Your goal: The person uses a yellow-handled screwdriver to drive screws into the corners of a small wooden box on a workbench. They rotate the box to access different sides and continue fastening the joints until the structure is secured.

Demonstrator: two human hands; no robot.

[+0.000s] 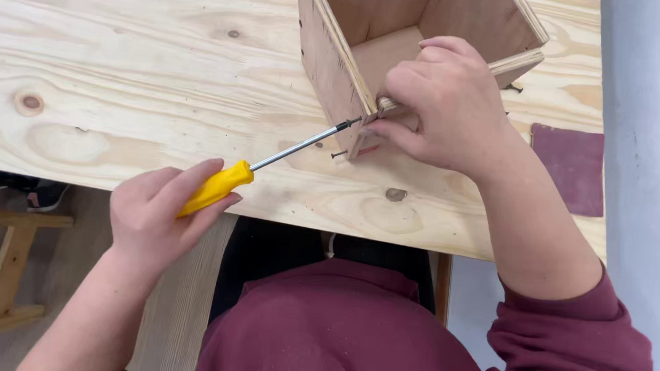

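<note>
One yellow-handled screwdriver (270,162) sits gripped in the left hand (156,217), tip at one plywood box (399,56); right hand (446,101) fingers pinch its corner. One sandpaper sheet (571,168) lies on the pale plywood desk (122,81).

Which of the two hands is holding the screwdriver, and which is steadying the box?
The left hand grips the yellow-handled screwdriver; the right hand rests on the wooden box at its corner, near the tip.
</note>
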